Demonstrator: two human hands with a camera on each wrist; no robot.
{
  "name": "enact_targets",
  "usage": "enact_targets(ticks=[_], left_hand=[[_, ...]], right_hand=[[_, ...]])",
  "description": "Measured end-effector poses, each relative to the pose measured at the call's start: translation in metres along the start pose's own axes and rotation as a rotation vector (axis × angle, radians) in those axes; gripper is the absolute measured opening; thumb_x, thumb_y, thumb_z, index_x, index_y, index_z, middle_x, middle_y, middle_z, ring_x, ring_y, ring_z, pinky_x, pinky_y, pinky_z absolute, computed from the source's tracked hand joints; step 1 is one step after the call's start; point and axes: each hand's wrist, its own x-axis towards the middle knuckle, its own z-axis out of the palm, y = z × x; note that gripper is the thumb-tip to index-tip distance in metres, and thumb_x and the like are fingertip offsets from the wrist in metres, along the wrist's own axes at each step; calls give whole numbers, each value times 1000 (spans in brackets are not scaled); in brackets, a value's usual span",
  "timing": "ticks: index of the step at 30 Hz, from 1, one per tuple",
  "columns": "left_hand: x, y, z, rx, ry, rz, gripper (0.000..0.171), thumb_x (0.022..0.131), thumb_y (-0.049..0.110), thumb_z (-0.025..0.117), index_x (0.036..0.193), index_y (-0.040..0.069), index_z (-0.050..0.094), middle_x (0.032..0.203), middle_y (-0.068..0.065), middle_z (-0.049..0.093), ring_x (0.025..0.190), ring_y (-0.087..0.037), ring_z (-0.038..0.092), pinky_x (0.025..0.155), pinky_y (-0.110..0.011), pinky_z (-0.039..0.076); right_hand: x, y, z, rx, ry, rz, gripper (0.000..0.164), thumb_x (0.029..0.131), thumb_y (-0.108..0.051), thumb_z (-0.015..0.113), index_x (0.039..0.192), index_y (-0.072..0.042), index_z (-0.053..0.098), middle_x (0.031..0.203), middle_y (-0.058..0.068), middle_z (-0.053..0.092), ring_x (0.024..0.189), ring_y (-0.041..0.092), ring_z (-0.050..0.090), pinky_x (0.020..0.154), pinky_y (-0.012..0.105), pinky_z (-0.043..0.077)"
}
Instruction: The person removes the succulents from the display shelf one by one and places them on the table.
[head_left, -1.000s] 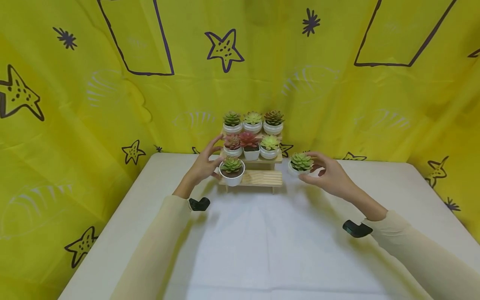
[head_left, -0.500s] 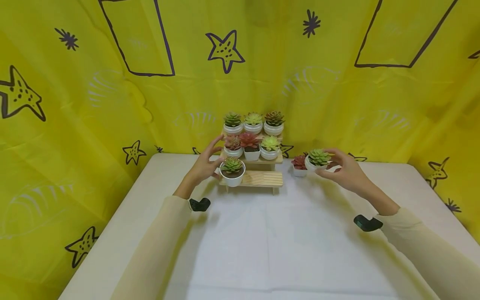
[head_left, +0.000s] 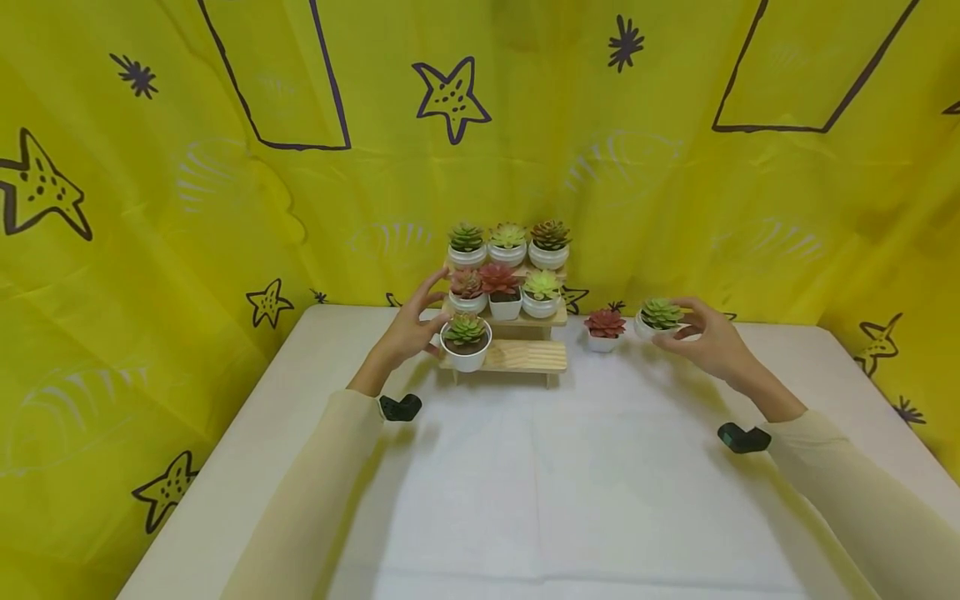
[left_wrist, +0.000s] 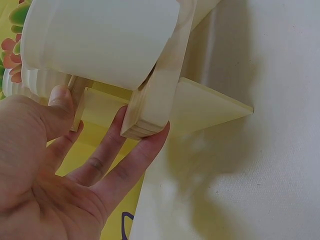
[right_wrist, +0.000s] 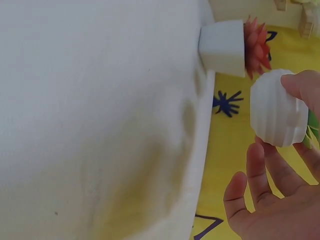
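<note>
My right hand (head_left: 712, 337) pinches a green succulent in a ribbed white pot (head_left: 660, 319), thumb on one side and fingers on the other. In the right wrist view the pot (right_wrist: 279, 107) hangs past the table edge line, its leaves partly hidden behind the hand. A red succulent in a square white pot (head_left: 603, 329) stands just left of it on the table. My left hand (head_left: 405, 333) rests its spread, fairly straight fingers against the left side of a tiered wooden plant stand (head_left: 525, 357). Beside its fingertips, a green succulent in a plain white pot (head_left: 466, 343) occupies the lowest step.
Several more potted succulents fill the stand's upper two steps, among them a pink-red one in a square pot (head_left: 502, 292). A white cloth-covered table (head_left: 540, 483) lies underneath. Behind it hangs a yellow curtain (head_left: 525, 108) with starfish drawings.
My right hand has carried the green succulent rightward, away from the stand, and the red succulent behind it has come into view. The left hand stays in place at the stand.
</note>
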Motion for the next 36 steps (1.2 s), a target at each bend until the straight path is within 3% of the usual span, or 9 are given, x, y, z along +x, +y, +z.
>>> enact_targets(ticks=[5, 10, 13, 15, 18, 20, 36], left_hand=[[1, -1, 0, 4, -3, 7, 76, 105, 3, 57, 163, 41, 24, 157, -20, 37, 117, -52, 61, 57, -49, 62], [0, 1, 0, 8, 3, -3, 76, 105, 4, 56, 162, 44, 24, 158, -18, 37, 116, -50, 63, 57, -49, 62], [0, 2, 1, 9, 6, -6, 77, 105, 4, 56, 162, 44, 24, 158, -18, 38, 115, -50, 63, 58, -51, 61], [0, 2, 1, 12, 5, -5, 77, 105, 3, 56, 162, 43, 24, 159, -18, 37, 116, -50, 63, 59, -52, 61], [0, 2, 0, 15, 1, -6, 77, 105, 3, 56, 162, 43, 23, 160, -18, 36, 116, -50, 63, 61, -55, 61], [-1, 2, 0, 20, -1, -8, 77, 105, 3, 56, 162, 44, 23, 160, -18, 35, 115, -50, 63, 62, -57, 61], [-2, 5, 1, 22, 8, -43, 76, 106, 5, 55, 160, 48, 24, 161, -15, 35, 114, -47, 65, 63, -58, 61]], right_hand=[[5, 9, 0, 3, -18, 28, 80, 94, -39, 77, 154, -4, 38, 140, 27, 51, 115, 38, 57, 74, 20, 50], [8, 15, 1, -3, -43, 45, 82, 94, -38, 76, 155, 0, 35, 138, 30, 50, 121, 45, 54, 76, 18, 48], [10, 18, 2, -3, -49, 45, 81, 95, -34, 77, 155, 2, 35, 137, 32, 50, 122, 46, 55, 83, 26, 52], [12, 21, 4, 0, -51, 46, 81, 95, -33, 77, 154, 2, 35, 138, 33, 50, 124, 48, 54, 91, 39, 54], [14, 24, 6, 2, -65, 54, 84, 94, -35, 77, 155, 3, 33, 141, 36, 46, 127, 51, 52, 100, 58, 49], [14, 25, 7, 8, -75, 61, 87, 94, -36, 77, 156, 3, 31, 144, 37, 44, 129, 52, 50, 102, 64, 46], [17, 28, 11, 28, -112, 79, 90, 94, -38, 77, 157, 3, 28, 147, 40, 40, 133, 54, 45, 105, 66, 42]])
